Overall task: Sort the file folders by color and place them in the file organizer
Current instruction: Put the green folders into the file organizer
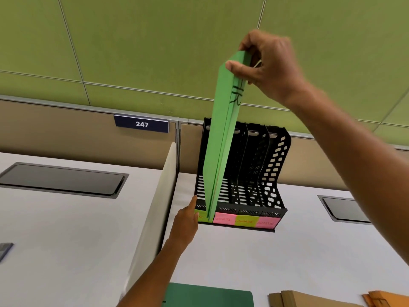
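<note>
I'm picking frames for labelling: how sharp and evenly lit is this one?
Head view: even, soft light, no glare; right hand motion-blurred; wide-angle lens bends the wall seams; writing on the organizer labels too soft to read; number plate sharp.

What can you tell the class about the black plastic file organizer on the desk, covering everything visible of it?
The black plastic file organizer stands upright on the white desk against the partition. Curved dividers with perforated sides split it into four slots, and its base is slatted. Sticky labels run along the front, alternating green and pink, their writing too blurred to read. A light green paper folder, pinched at its top by the right hand, stands on edge in the leftmost slot. The left hand touches the organizer's front left corner. The other slots look empty.
</note>
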A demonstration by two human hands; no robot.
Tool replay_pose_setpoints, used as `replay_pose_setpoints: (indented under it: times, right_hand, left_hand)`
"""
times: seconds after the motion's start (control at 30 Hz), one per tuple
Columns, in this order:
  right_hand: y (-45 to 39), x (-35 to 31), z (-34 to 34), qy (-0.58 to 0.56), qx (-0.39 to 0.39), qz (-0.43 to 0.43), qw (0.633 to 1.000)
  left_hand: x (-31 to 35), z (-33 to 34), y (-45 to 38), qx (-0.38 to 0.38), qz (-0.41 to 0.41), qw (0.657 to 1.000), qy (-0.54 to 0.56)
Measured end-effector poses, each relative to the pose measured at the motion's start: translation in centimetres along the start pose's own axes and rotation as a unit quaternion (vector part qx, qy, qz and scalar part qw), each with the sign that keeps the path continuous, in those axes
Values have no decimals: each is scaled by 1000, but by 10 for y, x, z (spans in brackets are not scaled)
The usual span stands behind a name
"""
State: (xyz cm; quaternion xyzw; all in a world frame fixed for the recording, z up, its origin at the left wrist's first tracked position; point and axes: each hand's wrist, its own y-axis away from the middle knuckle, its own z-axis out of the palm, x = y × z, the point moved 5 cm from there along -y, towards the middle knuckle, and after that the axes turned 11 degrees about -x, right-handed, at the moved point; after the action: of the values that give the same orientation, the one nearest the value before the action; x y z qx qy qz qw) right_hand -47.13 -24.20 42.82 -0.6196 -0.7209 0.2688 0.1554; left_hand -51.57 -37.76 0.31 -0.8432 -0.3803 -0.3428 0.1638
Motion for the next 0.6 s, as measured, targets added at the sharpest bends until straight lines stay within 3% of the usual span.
replay_pose_setpoints:
  times: [0.27, 0.6]
  right_hand:
    - [-14, 16, 40, 22, -26, -8, 999]
    - [6, 22, 100, 7, -44, 6, 999]
  left_hand:
    - [-7, 1, -1, -10, -4, 998, -66]
    - [-1, 2, 5, -6, -15, 997, -73]
